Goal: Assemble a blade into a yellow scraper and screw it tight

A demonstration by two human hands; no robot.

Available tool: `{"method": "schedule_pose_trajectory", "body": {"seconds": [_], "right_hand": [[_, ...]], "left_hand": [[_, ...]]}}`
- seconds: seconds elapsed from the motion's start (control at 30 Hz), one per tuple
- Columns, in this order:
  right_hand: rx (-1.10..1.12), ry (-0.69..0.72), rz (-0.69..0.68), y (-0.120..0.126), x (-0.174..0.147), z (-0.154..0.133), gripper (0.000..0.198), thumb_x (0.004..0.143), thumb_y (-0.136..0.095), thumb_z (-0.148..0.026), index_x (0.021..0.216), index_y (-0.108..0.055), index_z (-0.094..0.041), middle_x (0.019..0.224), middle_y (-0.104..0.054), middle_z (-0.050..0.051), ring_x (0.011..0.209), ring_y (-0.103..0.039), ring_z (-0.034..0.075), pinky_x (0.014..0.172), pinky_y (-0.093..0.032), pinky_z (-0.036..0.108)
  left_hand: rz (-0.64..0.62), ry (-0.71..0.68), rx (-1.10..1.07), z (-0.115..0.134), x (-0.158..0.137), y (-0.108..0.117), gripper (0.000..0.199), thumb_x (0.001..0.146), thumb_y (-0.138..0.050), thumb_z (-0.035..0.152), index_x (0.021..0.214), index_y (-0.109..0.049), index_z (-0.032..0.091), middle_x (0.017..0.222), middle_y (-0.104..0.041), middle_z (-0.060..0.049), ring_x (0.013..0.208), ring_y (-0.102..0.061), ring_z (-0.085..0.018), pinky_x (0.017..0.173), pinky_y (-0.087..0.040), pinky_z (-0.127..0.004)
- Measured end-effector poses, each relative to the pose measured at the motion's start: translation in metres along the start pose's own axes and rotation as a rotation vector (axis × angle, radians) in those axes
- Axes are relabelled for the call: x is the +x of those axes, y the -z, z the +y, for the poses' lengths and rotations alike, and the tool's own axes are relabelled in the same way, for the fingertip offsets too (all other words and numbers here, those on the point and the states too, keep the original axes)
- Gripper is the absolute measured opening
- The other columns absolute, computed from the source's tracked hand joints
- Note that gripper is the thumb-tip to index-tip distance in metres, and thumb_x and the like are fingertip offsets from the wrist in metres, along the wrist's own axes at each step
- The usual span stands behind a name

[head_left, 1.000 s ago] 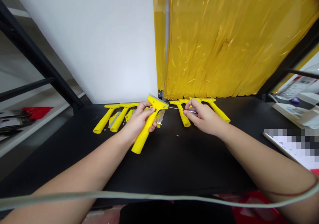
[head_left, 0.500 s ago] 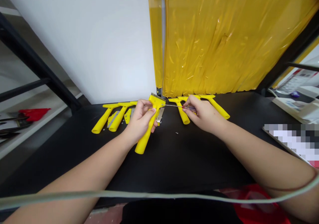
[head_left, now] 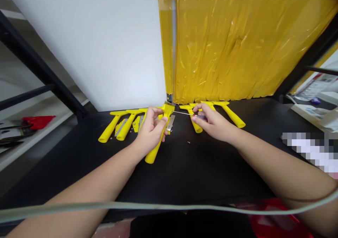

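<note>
My left hand (head_left: pixel 151 129) grips a yellow plastic scraper (head_left: pixel 158 139) by its handle, head tilted up and away from me. My right hand (head_left: pixel 214 124) pinches a thin screwdriver (head_left: pixel 188 114) whose metal tip meets the scraper's head. Both hands hover over the black table (head_left: pixel 185 167). Other yellow scrapers (head_left: pixel 116 123) lie to the left, with loose metal blades (head_left: pixel 170 122) and yellow parts beside them. More yellow scrapers (head_left: pixel 232 114) lie to the right, partly hidden by my right hand.
A tiny screw (head_left: pixel 188 142) lies on the table between my hands. Yellow plastic sheeting (head_left: pixel 237 44) hangs behind the table beside a white wall. A shelf with a red item (head_left: pixel 37 121) is at the left. A grey cable (head_left: pixel 132 207) crosses the foreground.
My left hand has tipped the scraper more upright and turned its head edge-on. My right hand keeps the screwdriver tip at the head.
</note>
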State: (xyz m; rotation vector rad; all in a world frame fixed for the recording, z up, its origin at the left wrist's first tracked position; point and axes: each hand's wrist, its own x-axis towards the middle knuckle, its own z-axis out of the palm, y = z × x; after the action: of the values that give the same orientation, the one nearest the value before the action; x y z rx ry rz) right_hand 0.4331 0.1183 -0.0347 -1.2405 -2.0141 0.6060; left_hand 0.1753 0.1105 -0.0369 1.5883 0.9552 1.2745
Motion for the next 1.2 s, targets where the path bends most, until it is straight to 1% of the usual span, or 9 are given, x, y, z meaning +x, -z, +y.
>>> {"method": "schedule_pose_trajectory", "body": {"seconds": [0.17, 0.3, 0.4, 0.57, 0.73, 0.9, 1.0, 1.1, 1.2], "right_hand": [[-0.065, 0.006, 0.026, 0.0014, 0.0022, 0.0047, 0.023, 0.101, -0.056, -0.045, 0.101, -0.055, -0.022, 0.084, -0.062, 0.003, 0.074, -0.054, 0.018, 0.067, -0.041, 0.032], [-0.06, -0.078, -0.02, 0.0024, 0.0067, 0.0061, 0.048, 0.107, -0.04, -0.056, 0.084, -0.063, -0.02, 0.069, -0.055, 0.002, 0.065, -0.05, 0.018, 0.065, -0.039, 0.033], [0.047, -0.053, -0.046, 0.0013, 0.0055, 0.0071, 0.04, 0.105, -0.046, -0.058, 0.1, -0.061, -0.021, 0.068, -0.049, -0.002, 0.062, -0.046, 0.017, 0.062, -0.038, 0.031], [0.004, -0.005, 0.028, 0.0008, 0.0037, 0.0069, 0.031, 0.099, -0.06, -0.053, 0.1, -0.054, -0.023, 0.078, -0.057, -0.001, 0.068, -0.051, 0.017, 0.064, -0.041, 0.03], [0.021, -0.09, -0.026, 0.0022, 0.007, 0.0085, 0.055, 0.106, -0.038, -0.065, 0.085, -0.062, -0.02, 0.068, -0.054, 0.001, 0.061, -0.048, 0.016, 0.059, -0.037, 0.03], [0.081, -0.004, 0.0, 0.0021, 0.0034, 0.0072, 0.035, 0.099, -0.06, -0.056, 0.109, -0.053, -0.023, 0.081, -0.057, -0.001, 0.066, -0.049, 0.015, 0.063, -0.041, 0.029], [-0.002, -0.02, 0.02, 0.0022, 0.0045, 0.007, 0.033, 0.101, -0.056, -0.054, 0.096, -0.056, -0.021, 0.083, -0.061, 0.003, 0.07, -0.052, 0.017, 0.067, -0.042, 0.032], [0.018, -0.062, -0.001, 0.0017, 0.0073, 0.009, 0.048, 0.106, -0.042, -0.058, 0.084, -0.06, -0.02, 0.081, -0.063, 0.005, 0.073, -0.055, 0.019, 0.069, -0.044, 0.033], [0.101, -0.054, 0.002, 0.0002, 0.0065, 0.0095, 0.043, 0.105, -0.045, -0.059, 0.092, -0.059, -0.021, 0.079, -0.06, 0.003, 0.072, -0.054, 0.018, 0.067, -0.043, 0.032]], "left_hand": [[0.011, -0.006, -0.001, 0.0, -0.0003, -0.0005, 0.029, 0.095, -0.066, 0.037, 0.104, -0.04, 0.026, 0.101, -0.056, 0.001, 0.053, -0.062, -0.009, 0.036, -0.046, -0.021], [-0.022, 0.011, 0.027, -0.0002, -0.0025, 0.0005, 0.027, 0.097, -0.064, 0.037, 0.106, -0.041, 0.027, 0.078, -0.058, 0.005, 0.045, -0.057, -0.011, 0.039, -0.045, -0.022], [-0.049, 0.027, 0.036, 0.0002, -0.0032, 0.0012, 0.027, 0.098, -0.065, 0.038, 0.108, -0.042, 0.027, 0.065, -0.057, 0.008, 0.038, -0.05, -0.01, 0.041, -0.044, -0.021], [-0.008, 0.042, 0.016, 0.0021, -0.0026, 0.0013, 0.032, 0.094, -0.07, 0.038, 0.107, -0.044, 0.026, 0.067, -0.059, 0.007, 0.04, -0.052, -0.011, 0.041, -0.043, -0.021], [-0.059, 0.019, 0.05, -0.0034, -0.0039, 0.0036, 0.03, 0.097, -0.066, 0.042, 0.11, -0.044, 0.027, 0.065, -0.059, 0.007, 0.04, -0.051, -0.01, 0.043, -0.043, -0.02], [-0.051, -0.003, 0.079, -0.0062, -0.0037, 0.0052, 0.026, 0.1, -0.061, 0.041, 0.114, -0.045, 0.027, 0.064, -0.059, 0.006, 0.041, -0.052, -0.01, 0.045, -0.044, -0.02], [-0.049, -0.008, 0.097, -0.0052, -0.0038, 0.0049, 0.022, 0.102, -0.059, 0.039, 0.115, -0.045, 0.027, 0.064, -0.059, 0.006, 0.041, -0.052, -0.01, 0.046, -0.045, -0.02], [-0.071, -0.013, 0.074, -0.0057, -0.0046, 0.0047, 0.023, 0.102, -0.06, 0.039, 0.114, -0.045, 0.027, 0.065, -0.059, 0.006, 0.042, -0.052, -0.01, 0.045, -0.044, -0.019], [-0.084, -0.014, 0.065, -0.0058, -0.0047, 0.0049, 0.024, 0.101, -0.06, 0.04, 0.114, -0.044, 0.028, 0.066, -0.058, 0.007, 0.043, -0.052, -0.011, 0.045, -0.044, -0.02]]}}
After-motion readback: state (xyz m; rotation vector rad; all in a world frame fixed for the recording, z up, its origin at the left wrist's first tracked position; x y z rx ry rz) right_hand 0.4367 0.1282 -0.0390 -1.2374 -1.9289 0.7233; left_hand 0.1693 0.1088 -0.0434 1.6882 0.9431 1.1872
